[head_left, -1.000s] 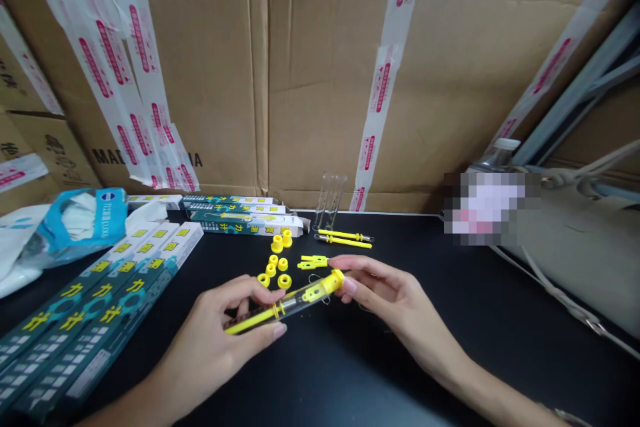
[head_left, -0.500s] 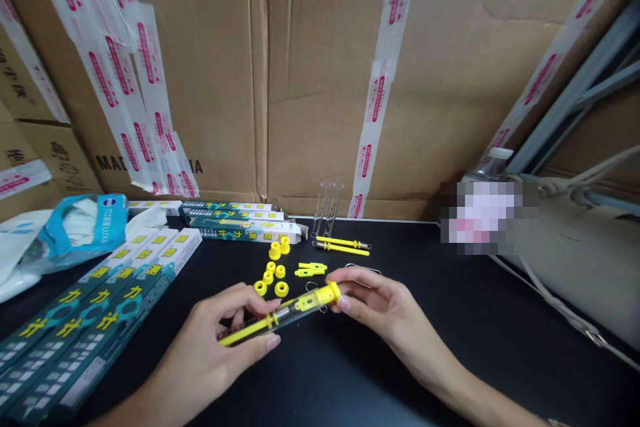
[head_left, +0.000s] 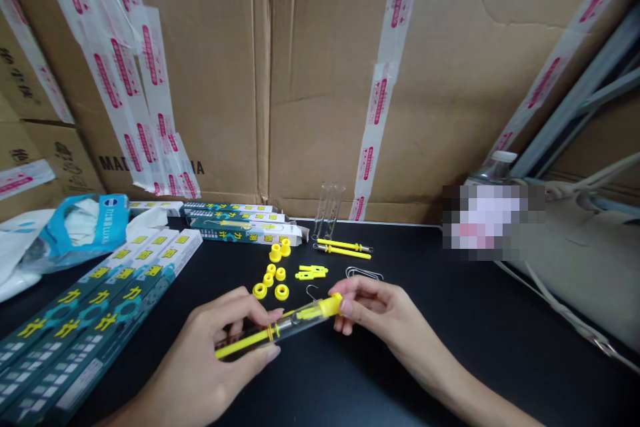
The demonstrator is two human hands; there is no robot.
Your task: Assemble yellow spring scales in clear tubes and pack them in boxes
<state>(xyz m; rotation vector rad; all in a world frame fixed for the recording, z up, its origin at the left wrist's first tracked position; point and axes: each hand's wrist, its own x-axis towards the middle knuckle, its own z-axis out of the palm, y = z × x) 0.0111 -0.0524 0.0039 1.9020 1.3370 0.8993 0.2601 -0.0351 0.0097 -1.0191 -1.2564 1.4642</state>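
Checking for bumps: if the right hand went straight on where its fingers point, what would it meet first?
The right hand touches the yellow cap; going on along the clear tube, it would probably reach the left hand gripping that tube, though depth is unclear.

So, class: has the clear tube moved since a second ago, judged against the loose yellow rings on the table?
Yes. The clear tube has drawn slightly toward the person, leaving a wider gap to the yellow rings.

Clear tube (head_left: 295,317) with yellow rod and cap, tilted, above black table (head_left: 450,320)
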